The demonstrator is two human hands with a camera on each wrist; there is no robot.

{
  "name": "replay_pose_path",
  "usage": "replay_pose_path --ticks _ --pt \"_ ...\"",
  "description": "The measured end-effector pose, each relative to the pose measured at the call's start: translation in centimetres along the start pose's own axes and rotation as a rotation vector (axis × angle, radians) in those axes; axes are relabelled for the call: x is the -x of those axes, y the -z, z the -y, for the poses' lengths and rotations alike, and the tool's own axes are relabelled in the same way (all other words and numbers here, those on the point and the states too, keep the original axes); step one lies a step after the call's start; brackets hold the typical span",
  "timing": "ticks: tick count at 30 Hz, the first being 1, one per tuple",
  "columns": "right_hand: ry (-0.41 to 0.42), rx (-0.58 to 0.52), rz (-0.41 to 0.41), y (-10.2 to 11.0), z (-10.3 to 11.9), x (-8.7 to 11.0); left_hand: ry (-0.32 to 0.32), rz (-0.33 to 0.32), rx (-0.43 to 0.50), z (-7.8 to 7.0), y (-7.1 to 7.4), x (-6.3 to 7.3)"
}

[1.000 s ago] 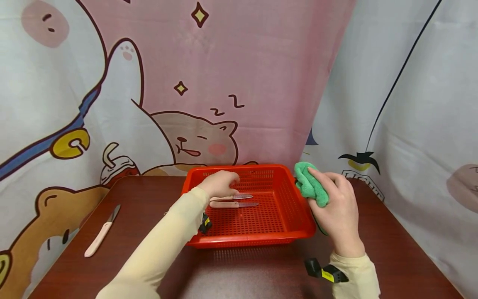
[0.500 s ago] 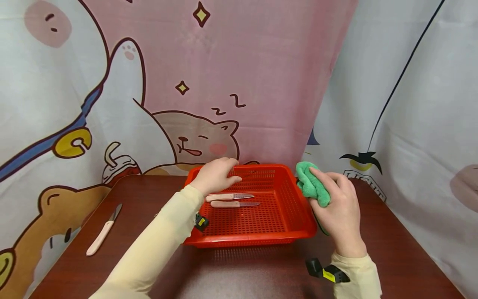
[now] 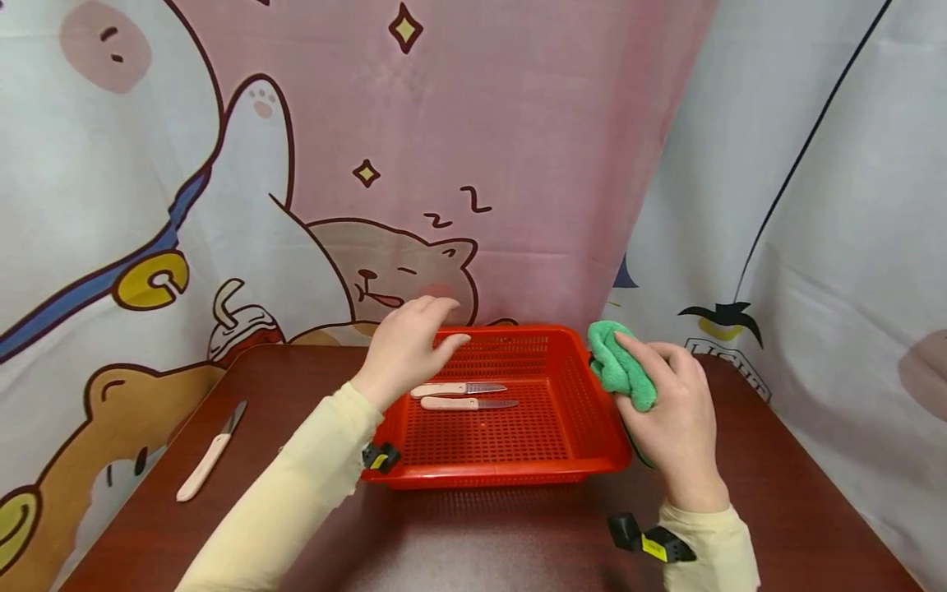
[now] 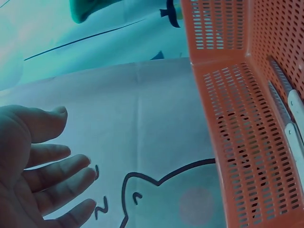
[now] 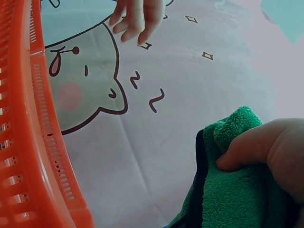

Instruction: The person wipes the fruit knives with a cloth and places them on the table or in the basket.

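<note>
My left hand (image 3: pixel 405 352) hovers over the left side of the red basket (image 3: pixel 503 477), fingers spread and holding nothing; the left wrist view shows its thumb and fingers apart. Inside the basket lie two knives side by side, a rear knife (image 3: pixel 460 389) and a front knife (image 3: pixel 468 404), with pale handles to the left and blades to the right. Beside the basket's right wall, my right hand (image 3: pixel 676 419) grips a folded green towel (image 3: pixel 620 367). The right wrist view shows the thumb pressed on the towel's dark-edged fold.
A third knife (image 3: pixel 213 455) with a pale handle lies on the dark brown table (image 3: pixel 473 543) at the left, its blade pointing away. Behind the table hangs a curtain (image 3: pixel 547 164) printed with cartoon animals.
My left hand has risen from the knives in the basket and moved back to the left, its fingers opening. The rear knife stays in the basket. The right hand still holds the towel.
</note>
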State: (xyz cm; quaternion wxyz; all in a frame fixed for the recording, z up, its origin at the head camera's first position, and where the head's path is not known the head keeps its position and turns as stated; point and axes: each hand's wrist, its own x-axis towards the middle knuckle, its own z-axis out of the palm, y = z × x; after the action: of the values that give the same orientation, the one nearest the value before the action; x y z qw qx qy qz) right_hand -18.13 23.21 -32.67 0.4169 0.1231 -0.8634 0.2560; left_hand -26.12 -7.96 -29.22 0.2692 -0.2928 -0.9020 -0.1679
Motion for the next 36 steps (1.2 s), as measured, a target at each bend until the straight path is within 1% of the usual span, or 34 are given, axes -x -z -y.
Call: replay_pose_path --ticks 5,11,14,18,26,29,32,36 --pt "0.005 0.001 0.003 -0.1 -0.1 0.1 0.006 -0.081 0.027 0.5 1.2 1.4" --pt "0.019 -0.002 0.012 -0.1 -0.3 0.3 0.030 -0.163 0.042 1.7 2.6 3.7" --pt "0.030 0.000 0.014 0.0 -0.4 0.3 0.051 -0.195 0.049 2.5 3.2 5.0" --pt "0.041 0.004 0.023 0.1 -0.7 0.4 0.093 -0.214 0.053 3.8 3.7 6.8" --pt "0.059 0.007 0.036 0.2 -1.4 0.6 0.186 -0.220 0.035 6.6 4.0 10.0" --pt "0.062 0.008 0.040 0.3 -1.6 0.7 0.226 -0.209 0.021 7.8 4.0 11.2" --pt "0.063 0.010 0.047 0.3 -1.8 0.8 0.287 -0.182 0.013 8.8 4.0 12.4" --pt "0.064 0.016 0.060 0.3 -1.9 0.8 0.390 -0.128 0.011 10.3 4.2 14.1"
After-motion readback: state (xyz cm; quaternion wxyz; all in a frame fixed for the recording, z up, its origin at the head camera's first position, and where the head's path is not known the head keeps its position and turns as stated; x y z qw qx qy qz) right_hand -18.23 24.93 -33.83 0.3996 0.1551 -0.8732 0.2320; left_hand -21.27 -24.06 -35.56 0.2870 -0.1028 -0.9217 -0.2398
